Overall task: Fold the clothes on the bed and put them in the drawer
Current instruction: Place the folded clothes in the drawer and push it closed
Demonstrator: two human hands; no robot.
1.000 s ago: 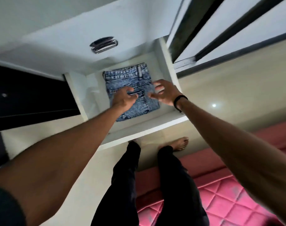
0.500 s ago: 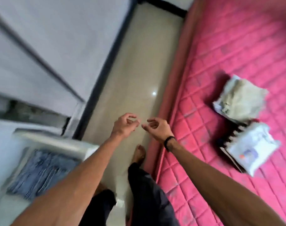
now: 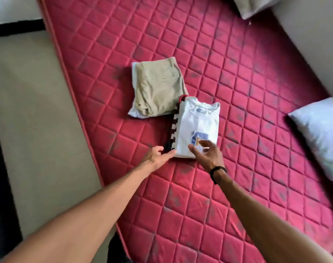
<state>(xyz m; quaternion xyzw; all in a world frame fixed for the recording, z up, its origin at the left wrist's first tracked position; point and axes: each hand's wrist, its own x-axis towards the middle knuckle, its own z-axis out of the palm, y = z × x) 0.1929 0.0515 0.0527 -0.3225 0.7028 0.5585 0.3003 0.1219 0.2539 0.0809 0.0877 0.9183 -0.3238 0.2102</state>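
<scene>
**Picking up the near stack without spoiling the folds**

Both my arms reach over the red quilted bed (image 3: 237, 76) toward the nearer of two folded piles. The white T-shirt (image 3: 198, 126) with a printed patch lies on top of a dark patterned garment (image 3: 173, 128) whose edge peeks out along the left side. My left hand (image 3: 155, 156) lies at the near left corner of that stack, fingers fairly straight, index tip touching the shirt's near edge. My right hand (image 3: 206, 154) hovers over the near end of the shirt, fingers spread and apart, holding nothing; I cannot tell whether it touches the cloth.

The step, as I judge it, is to lift this stack whole. I should slide the left fingers flat beneath the bottom garment, not between the two layers, and bring the right hand under the right edge the same way, thumbs pressing lightly on top. Lifting level should keep the shirt from sliding off.

The folded beige trousers (image 3: 158, 86), resting on a pale garment (image 3: 133, 69), sit just beyond, touching the stack's far left corner, so I should lift straight up. A pale pillow (image 3: 321, 130) lies well to the right. The drawer is out of view.
</scene>
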